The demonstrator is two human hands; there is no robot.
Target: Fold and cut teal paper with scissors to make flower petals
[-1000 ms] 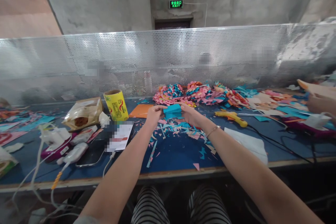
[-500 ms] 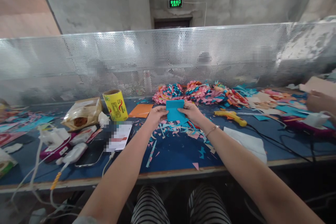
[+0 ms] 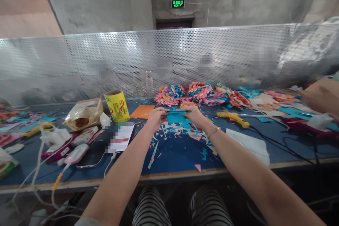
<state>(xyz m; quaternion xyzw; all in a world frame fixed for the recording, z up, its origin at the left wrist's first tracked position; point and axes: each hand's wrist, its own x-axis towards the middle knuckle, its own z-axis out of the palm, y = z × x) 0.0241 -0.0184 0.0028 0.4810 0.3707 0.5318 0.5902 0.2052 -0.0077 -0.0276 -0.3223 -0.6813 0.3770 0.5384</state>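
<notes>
A folded piece of blue paper (image 3: pixel 176 112) is held level between my hands above the blue tabletop. My left hand (image 3: pixel 159 117) pinches its left end, and my right hand (image 3: pixel 194 113) pinches the right end. Below it lies more blue paper (image 3: pixel 177 118) among small pink, white and blue scraps (image 3: pixel 169 130). Pink, blue and orange fringed paper flowers (image 3: pixel 173 93) sit just behind my hands. An orange sheet (image 3: pixel 142 111) lies to the left of them.
A yellow roll (image 3: pixel 116 106), an open bag (image 3: pixel 83 114), a phone (image 3: pixel 91 153) and cables stand left. At right are a yellow glue gun (image 3: pixel 234 118), a white sheet (image 3: pixel 249 144) and another person's hand (image 3: pixel 323 95). A perforated metal screen (image 3: pixel 127 63) runs behind.
The blue paper has gone from an upright panel facing me to a thin, nearly edge-on strip. A yellow tool now shows at the far left, and the other person's hand at right has moved.
</notes>
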